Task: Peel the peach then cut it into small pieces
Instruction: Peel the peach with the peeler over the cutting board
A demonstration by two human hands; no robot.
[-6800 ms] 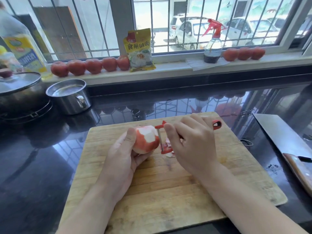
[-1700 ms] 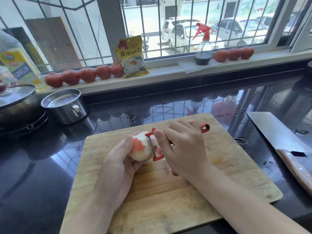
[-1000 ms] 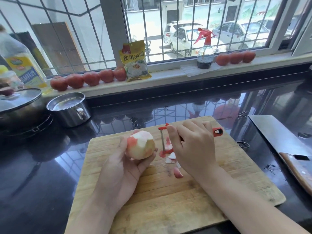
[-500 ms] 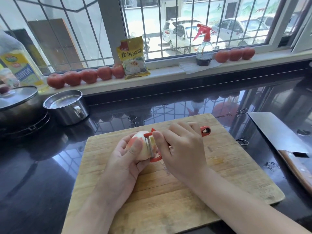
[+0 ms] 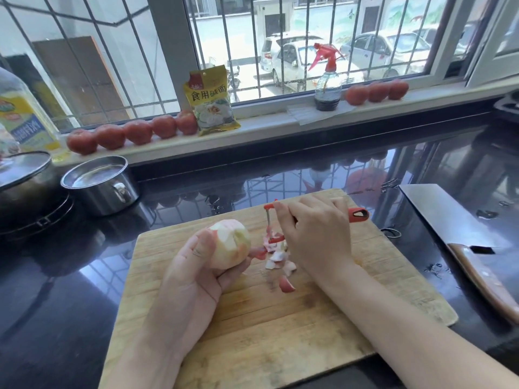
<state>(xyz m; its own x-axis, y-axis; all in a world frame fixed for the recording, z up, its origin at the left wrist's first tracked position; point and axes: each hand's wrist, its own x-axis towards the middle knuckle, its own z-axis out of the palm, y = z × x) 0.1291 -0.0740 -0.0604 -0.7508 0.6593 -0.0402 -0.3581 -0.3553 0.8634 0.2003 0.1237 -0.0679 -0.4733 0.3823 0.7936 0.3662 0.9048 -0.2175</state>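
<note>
Peach (image 5: 230, 244): I see it held above the wooden cutting board (image 5: 252, 327), cradled in my left hand (image 5: 193, 279). The thumb lies across the near-left face of the fruit and the fingers curl beneath it. Most of the visible surface is pale, peeled flesh; a few pink streaks of skin show on it.

Peeler (image 5: 283, 223): red frame, metal blade, gripped by my right hand (image 5: 314, 237) just to the right of the peach. The fingers are clenched round the handle, the index finger runs along the top of the frame, and the looped handle end projects beyond the knuckles on the far right. Blade and fruit are apart, not touching.

Peel scraps (image 5: 278, 262): pink and white pieces lie on the board directly below the peeler and right of the held fruit.

Cleaver (image 5: 449, 231): flat on the black countertop (image 5: 70, 290), well to the right of the right hand, wooden handle toward me.

Beyond both hands, on the window sill (image 5: 266, 124), a yellow packet (image 5: 210, 101) reads "食用碱面". Tomatoes (image 5: 132, 133) line up to its left; a red-topped spray bottle (image 5: 327, 80) stands to its right. Far left of the left hand stands a steel pot (image 5: 101, 186) and an oil bottle (image 5: 19, 113) whose label I cannot read.
</note>
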